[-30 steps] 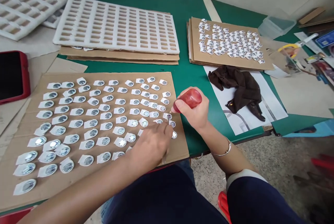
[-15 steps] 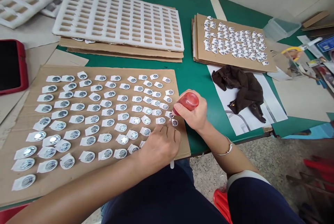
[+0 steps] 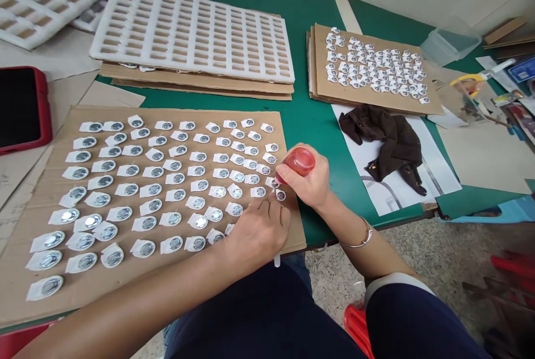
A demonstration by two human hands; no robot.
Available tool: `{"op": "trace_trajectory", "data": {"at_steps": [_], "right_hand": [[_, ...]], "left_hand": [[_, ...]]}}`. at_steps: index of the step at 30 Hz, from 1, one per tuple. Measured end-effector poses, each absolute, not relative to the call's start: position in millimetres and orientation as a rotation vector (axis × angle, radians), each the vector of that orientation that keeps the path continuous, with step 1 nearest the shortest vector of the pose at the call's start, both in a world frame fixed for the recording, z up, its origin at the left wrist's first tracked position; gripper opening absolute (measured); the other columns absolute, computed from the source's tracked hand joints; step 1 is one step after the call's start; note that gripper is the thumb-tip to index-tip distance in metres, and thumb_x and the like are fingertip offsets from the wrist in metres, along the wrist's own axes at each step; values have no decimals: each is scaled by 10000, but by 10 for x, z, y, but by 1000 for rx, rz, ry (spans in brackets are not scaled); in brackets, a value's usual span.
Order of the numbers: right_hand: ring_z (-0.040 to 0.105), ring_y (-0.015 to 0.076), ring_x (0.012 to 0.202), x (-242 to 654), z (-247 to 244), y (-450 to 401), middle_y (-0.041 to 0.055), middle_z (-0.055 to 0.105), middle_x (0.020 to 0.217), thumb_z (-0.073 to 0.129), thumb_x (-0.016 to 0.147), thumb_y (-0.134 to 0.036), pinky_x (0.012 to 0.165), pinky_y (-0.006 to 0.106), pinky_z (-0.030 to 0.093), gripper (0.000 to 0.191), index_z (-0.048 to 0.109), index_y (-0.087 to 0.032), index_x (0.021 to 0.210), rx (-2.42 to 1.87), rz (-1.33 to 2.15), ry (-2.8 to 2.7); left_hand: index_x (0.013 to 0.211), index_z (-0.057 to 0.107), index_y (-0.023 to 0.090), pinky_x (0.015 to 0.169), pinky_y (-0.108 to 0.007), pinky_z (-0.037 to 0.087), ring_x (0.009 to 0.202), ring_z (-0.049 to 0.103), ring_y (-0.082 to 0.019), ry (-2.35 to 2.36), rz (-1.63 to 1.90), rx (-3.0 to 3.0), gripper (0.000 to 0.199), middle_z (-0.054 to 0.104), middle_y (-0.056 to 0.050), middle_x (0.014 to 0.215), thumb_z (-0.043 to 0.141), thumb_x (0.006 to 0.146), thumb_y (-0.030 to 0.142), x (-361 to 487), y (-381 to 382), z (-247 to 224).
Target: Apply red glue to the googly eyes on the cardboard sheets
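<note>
My right hand [image 3: 311, 183] is wrapped round a red, translucent squeeze bottle [image 3: 301, 161], tipped nozzle-down over the right edge of a cardboard sheet [image 3: 167, 281]. Close beside it, my left hand [image 3: 261, 228] is closed low over the sheet, its fingertips near the bottle's tip. A thin white stick [image 3: 277, 260] pokes out below the left hand; the rest of it is hidden. Rows of small round silver pieces on white tabs [image 3: 143, 248] cover the sheet. One such piece [image 3: 281, 195] lies right at my fingertips, and the left hand hides part of the nearest rows.
A white foam tray [image 3: 192, 30] with many slots rests on stacked cardboard behind the sheet. At the back right, another cardboard stack [image 3: 320, 86] carries more silver pieces. A dark brown cloth [image 3: 388, 141] lies on white paper. A red-cased phone [image 3: 44, 108] is at the left.
The view has shifted slightly, so the sheet's left side appears a little further right. Both hands and the squeeze bottle stay at nearly the same spot over the sheet.
</note>
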State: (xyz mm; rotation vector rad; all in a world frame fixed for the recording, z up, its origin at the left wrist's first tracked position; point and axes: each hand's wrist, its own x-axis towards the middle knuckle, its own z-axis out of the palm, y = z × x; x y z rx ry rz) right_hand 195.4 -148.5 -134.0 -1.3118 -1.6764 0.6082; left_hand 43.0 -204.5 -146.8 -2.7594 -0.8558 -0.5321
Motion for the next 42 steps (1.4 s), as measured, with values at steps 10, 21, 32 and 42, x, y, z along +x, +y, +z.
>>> {"op": "trace_trajectory", "data": {"at_steps": [10,21,32,42], "right_hand": [[546,154,636,1955,-1364,-1474,13,594,693,682,727,-450,612,320,472,278,557,-202,722,-1319,611,-1672],[558,163,636,1947,-1358,-1476,20,598,689,671,732,-453,612,331,487,271,553,-209,724,-1310,594,-1678],[551,160,642,1954,-1377,-1466,20,595,690,682,730,-431,614,330,485,260,551,-207,720,-1290,577,-1669],[564,152,675,1969,-1384,-1446,8,597,725,683,740,-402,641,320,483,236,542,-214,747,-1281,532,-1665]], "left_hand": [[780,547,78,602,-344,469,701,637,-254,-850,-527,-2745,172,662,-206,799,390,813,17,430,-2056,-1461],[770,538,95,608,-348,461,648,611,-231,-856,-514,-2759,179,638,-155,727,384,815,15,431,-2058,-1460],[768,533,96,592,-339,456,651,611,-224,-840,-523,-2758,175,656,-169,779,391,819,8,429,-2038,-1425],[811,543,72,611,-360,469,668,605,-232,-865,-526,-2823,137,644,-203,861,418,828,18,421,-2033,-1453]]}}
